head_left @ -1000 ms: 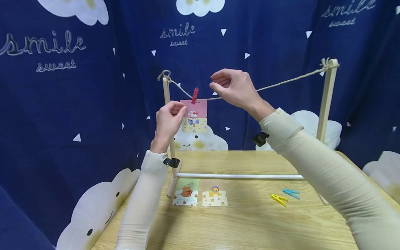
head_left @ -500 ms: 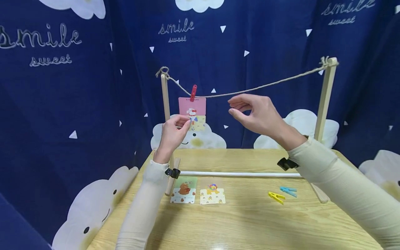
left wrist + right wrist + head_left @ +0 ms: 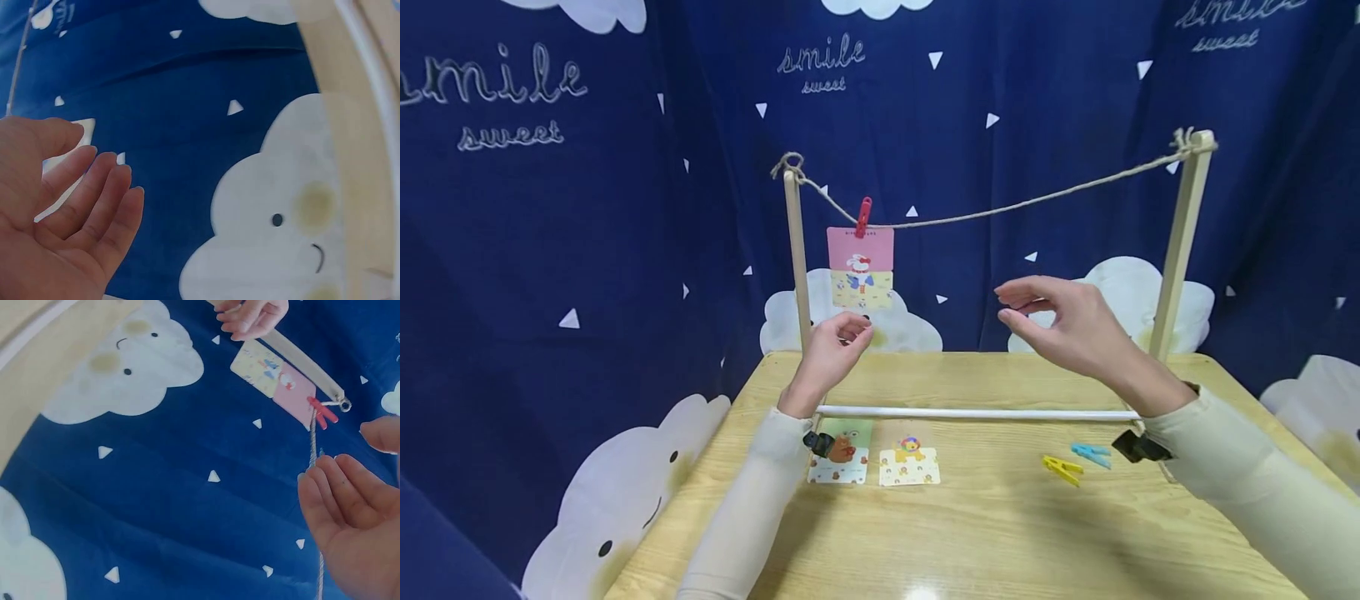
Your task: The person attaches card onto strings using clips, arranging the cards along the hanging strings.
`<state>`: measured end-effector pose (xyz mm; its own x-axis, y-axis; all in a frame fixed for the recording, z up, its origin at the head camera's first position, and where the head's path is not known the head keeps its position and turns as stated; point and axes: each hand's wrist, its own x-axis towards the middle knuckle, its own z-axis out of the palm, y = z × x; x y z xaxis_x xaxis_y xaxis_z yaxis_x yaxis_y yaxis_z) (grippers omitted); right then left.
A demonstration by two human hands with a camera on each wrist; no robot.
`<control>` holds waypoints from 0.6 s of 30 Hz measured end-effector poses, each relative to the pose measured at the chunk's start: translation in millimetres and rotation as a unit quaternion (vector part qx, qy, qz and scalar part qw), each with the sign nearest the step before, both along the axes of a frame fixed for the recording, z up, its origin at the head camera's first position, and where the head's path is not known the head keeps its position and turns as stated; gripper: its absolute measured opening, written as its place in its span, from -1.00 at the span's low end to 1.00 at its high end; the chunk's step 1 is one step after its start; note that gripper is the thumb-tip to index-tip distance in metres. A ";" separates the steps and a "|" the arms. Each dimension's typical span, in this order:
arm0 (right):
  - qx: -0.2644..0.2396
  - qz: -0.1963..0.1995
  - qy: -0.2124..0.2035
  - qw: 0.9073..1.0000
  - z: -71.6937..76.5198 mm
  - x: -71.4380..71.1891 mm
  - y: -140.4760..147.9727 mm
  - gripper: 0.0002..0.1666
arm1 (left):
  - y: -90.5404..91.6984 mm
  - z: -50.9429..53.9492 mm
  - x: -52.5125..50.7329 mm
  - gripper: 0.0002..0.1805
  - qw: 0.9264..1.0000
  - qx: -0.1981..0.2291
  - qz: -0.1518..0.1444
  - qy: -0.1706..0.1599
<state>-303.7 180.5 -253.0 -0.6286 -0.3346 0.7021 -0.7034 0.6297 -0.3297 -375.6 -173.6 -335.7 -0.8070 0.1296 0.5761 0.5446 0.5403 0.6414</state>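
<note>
A pink and yellow card (image 3: 850, 283) with a white rabbit-like figure hangs from the string (image 3: 1000, 211), held by a red clothespin (image 3: 863, 218). Just under that card my left hand (image 3: 833, 354) is in the air, fingers loosely bent and holding nothing. To the right, below the string, my right hand (image 3: 1071, 325) also hovers bare, its thumb apart from the fingers. On the table lie a green and white bear card (image 3: 838, 475) and a beige lion card (image 3: 910, 471). A yellow clothespin (image 3: 1062, 469) and a blue clothespin (image 3: 1092, 454) lie beneath the right hand.
The string is tied between a left wooden post (image 3: 796, 250) and a right wooden post (image 3: 1182, 250). A white rod (image 3: 977, 413) joins the stand low down, over the wooden table (image 3: 970, 533). A dark blue curtain (image 3: 715, 208) with clouds surrounds the back and side.
Both hands have come down from the string, the right one also moving right and the left slightly right. The card stays hanging by the red clothespin. The view has tilted slightly downward.
</note>
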 end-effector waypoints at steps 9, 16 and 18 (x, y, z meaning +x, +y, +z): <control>0.004 -0.037 -0.035 0.999 -33.5 -0.7 26.7 -0.73 | 7.3 -38.0 -3.8 -0.79 0.999 -0.040 -0.003 -0.025; 0.004 -0.054 -0.069 0.996 -64.5 -5.6 46.5 -0.75 | 15.7 -62.0 -2.4 -0.76 0.994 -0.066 -0.025 -0.077; 0.008 -0.058 -0.076 0.995 -73.2 -8.0 53.7 -0.75 | 16.0 -67.6 -1.5 -0.74 0.993 -0.071 -0.024 -0.093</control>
<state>-311.7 234.2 -326.2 -0.7619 -0.2651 0.5909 -0.5691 0.7097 -0.4153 -377.1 -157.5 -403.3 -0.8885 0.2394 0.3914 0.4514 0.6091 0.6521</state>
